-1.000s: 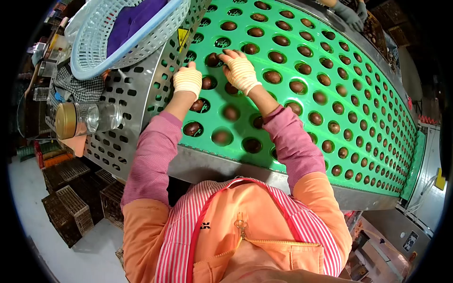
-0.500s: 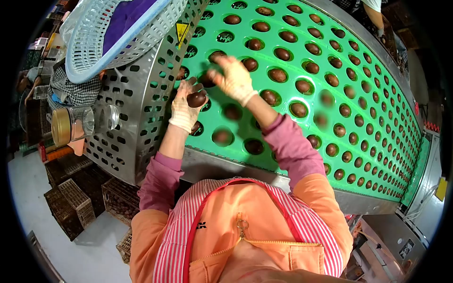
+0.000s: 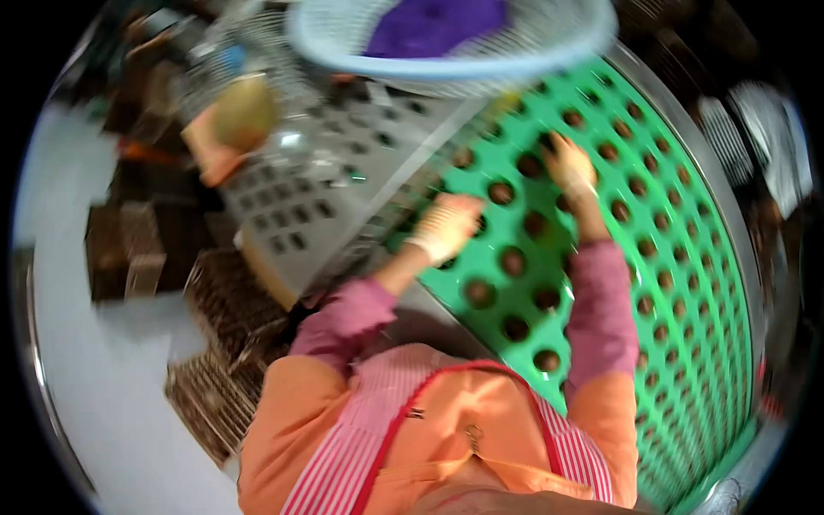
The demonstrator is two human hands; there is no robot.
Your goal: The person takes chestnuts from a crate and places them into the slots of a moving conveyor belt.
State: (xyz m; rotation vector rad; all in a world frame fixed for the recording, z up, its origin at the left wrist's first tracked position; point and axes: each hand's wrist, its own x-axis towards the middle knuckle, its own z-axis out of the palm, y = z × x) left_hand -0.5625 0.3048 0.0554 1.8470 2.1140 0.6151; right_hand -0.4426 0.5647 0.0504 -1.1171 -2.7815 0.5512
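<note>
Round brown fruits: spread in rows over the green panel (image 3: 493,330), sitting in its holes; one fruit (image 3: 500,191) lies between the two hands, nearer the left.
Panel edges: the left edge meets perforated metal sheeting (image 3: 296,202); a smooth metal rim (image 3: 687,116) curves along the far edge.
Left hand: the left hand (image 3: 448,228) reaches over the left edge, close to the near left corner, fingers above the holes; blur hides its grip, so whether it grasps a fruit cannot be told.
Right hand: the right hand (image 3: 570,165) is farther in from that corner, fingers bent down at a dark fruit (image 3: 547,142); contact seems likely, but whether they close on it cannot be told.
Hand wraps: pale bands around both palms, fingers exposed.
Basket: a pale blue basket (image 3: 455,70) with purple cloth (image 3: 438,26) in it overlaps the panel's far left corner.
On the metal: a gold-lidded clear jar (image 3: 290,137) and an orange sheet (image 3: 210,146).
Floor: slatted crates (image 3: 215,395) stand at lower left.
Far side: another person's striped clothing (image 3: 755,142), blurred.
</note>
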